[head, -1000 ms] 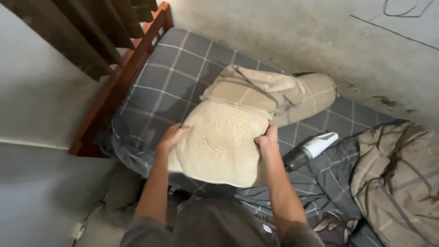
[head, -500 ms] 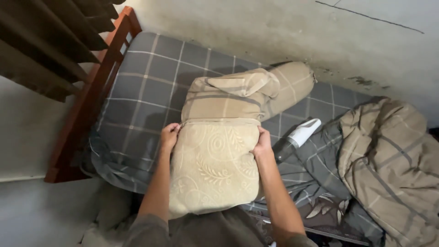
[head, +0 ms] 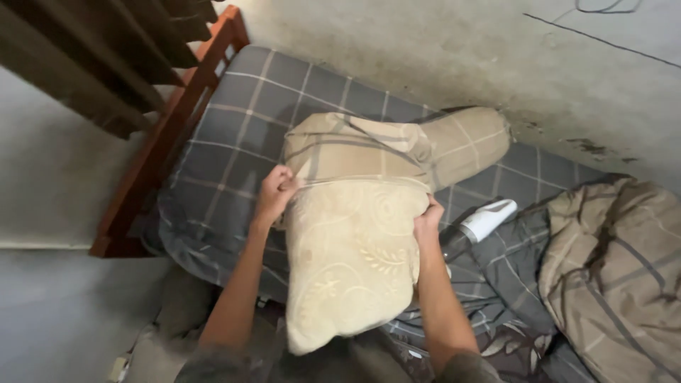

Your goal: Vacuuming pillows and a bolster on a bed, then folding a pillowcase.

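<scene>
Looking down from my head, I am gripping a beige pillow (head: 351,262) with both hands: my left hand (head: 275,193) is closing its fingers on the pillow's upper left corner and my right hand (head: 428,216) is clamping its upper right edge. The pillow is hanging over the near edge of the bed (head: 241,135), its top meeting a plaid pillowcase (head: 369,149). A white handheld vacuum (head: 477,225) is lying on the bed just beside my right hand, and a crumpled blanket (head: 617,269) is sitting toward the right end.
</scene>
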